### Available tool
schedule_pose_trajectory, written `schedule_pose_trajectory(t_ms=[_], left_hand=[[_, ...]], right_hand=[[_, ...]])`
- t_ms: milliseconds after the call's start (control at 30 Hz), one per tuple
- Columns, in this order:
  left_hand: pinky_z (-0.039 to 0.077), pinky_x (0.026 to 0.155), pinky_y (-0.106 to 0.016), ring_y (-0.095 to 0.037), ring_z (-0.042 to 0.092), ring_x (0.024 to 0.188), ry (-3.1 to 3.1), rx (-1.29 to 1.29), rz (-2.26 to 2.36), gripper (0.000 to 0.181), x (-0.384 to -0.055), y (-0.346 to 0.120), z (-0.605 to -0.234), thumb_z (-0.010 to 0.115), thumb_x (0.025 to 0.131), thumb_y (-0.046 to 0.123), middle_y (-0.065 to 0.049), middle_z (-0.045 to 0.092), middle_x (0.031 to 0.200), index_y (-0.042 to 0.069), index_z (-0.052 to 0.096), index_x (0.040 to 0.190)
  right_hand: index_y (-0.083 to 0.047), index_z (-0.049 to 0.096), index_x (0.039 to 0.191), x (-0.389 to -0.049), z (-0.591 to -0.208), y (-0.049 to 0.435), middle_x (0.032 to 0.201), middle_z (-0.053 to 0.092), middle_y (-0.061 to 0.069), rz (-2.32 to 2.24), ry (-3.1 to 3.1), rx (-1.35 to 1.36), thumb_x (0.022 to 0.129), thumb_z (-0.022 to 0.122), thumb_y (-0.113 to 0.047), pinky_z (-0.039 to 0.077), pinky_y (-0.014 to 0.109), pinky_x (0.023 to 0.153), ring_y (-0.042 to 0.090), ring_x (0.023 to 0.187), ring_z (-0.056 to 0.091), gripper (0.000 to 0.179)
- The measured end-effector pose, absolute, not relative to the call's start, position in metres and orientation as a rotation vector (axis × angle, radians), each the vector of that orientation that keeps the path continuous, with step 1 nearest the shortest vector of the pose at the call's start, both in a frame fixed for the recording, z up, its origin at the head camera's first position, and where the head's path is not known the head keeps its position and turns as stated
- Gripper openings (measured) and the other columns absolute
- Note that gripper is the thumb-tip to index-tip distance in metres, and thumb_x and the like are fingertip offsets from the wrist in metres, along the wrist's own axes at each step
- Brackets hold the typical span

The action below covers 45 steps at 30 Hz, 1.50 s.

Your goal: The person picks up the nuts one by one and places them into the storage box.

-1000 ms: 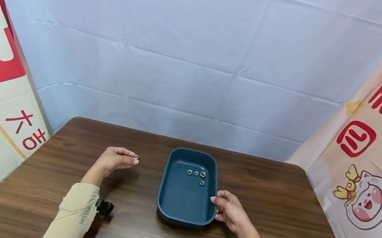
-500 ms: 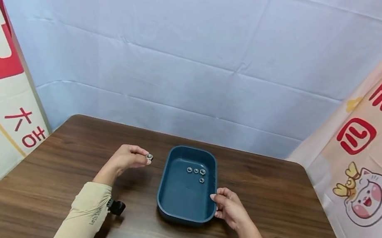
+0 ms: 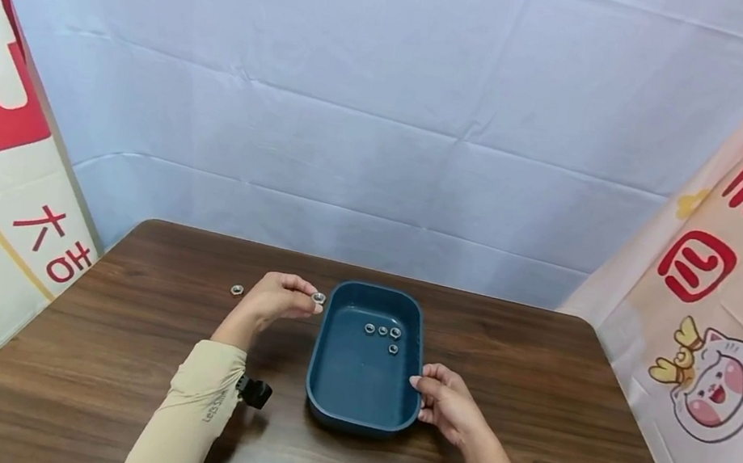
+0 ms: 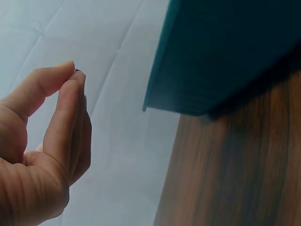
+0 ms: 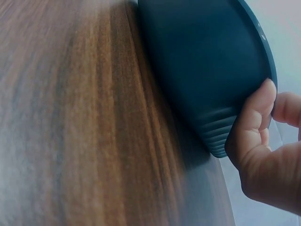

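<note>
Between thumb and fingertips, my left hand point(image 3: 271, 302) pinches a metal hex nut point(image 3: 318, 299), held just outside the far left rim of a dark blue tray point(image 3: 351, 396). In the left wrist view, the fingers of the left hand point(image 4: 54, 127) hide nearly all of that nut. My right hand point(image 3: 448, 408) grips the tray's right rim, and the right wrist view shows the thumb of the right hand point(image 5: 263, 146) against the tray wall point(image 5: 207, 61). Several nuts point(image 3: 394, 334) lie inside the tray, toward its far right. Another nut point(image 3: 237, 289) lies on the table, left of my left hand.
The tray stands on a brown wooden table point(image 3: 539, 374). A pale cloth point(image 3: 364, 99) hangs behind the table's far edge. Printed banners flank it, one at the left point(image 3: 57, 171) and one at the right point(image 3: 732, 325).
My left hand has moved right with the nut, up to the tray's left rim. A nut on the table at the left has come into view. The right hand keeps its place on the rim.
</note>
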<state>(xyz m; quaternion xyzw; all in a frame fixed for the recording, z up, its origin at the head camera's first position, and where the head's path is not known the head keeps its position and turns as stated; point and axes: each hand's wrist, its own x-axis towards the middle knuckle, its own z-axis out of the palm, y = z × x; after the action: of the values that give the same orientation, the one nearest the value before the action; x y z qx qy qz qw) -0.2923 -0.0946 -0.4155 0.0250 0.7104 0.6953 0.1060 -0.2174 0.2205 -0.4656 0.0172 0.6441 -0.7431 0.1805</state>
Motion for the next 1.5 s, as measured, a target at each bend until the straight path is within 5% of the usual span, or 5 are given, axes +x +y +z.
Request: schedule_pose_trajectory(t_ms=[967,1500], left_hand=[[0.052,0.079,-0.036,-0.024,0.065,0.084,1.950,0.068,2.005,0.018,-0.308,-0.037,-0.403,0.069,0.078,-0.008,-0.017,0.060,0.094,-0.004,0.062,0.094],[0.046,0.088,-0.044,-0.024,0.066,0.082,1.876,0.000,1.973,0.014,-0.323,-0.006,-0.406,0.068,0.078,-0.008,-0.017,0.064,0.090,-0.002,0.062,0.089]], right_hand=[[-0.005,0.040,0.095,-0.216,-0.464,0.220,0.066,0.047,0.003,-2.099,1.804,0.029,0.089,0.056,-0.004,0.044,0.021,0.045,0.010,0.053,0.047,0.017],[-0.006,0.041,0.095,-0.215,-0.463,0.220,0.067,0.047,0.003,-2.103,1.794,0.030,0.089,0.057,-0.005,0.045,0.021,0.046,0.011,0.054,0.047,0.018]])
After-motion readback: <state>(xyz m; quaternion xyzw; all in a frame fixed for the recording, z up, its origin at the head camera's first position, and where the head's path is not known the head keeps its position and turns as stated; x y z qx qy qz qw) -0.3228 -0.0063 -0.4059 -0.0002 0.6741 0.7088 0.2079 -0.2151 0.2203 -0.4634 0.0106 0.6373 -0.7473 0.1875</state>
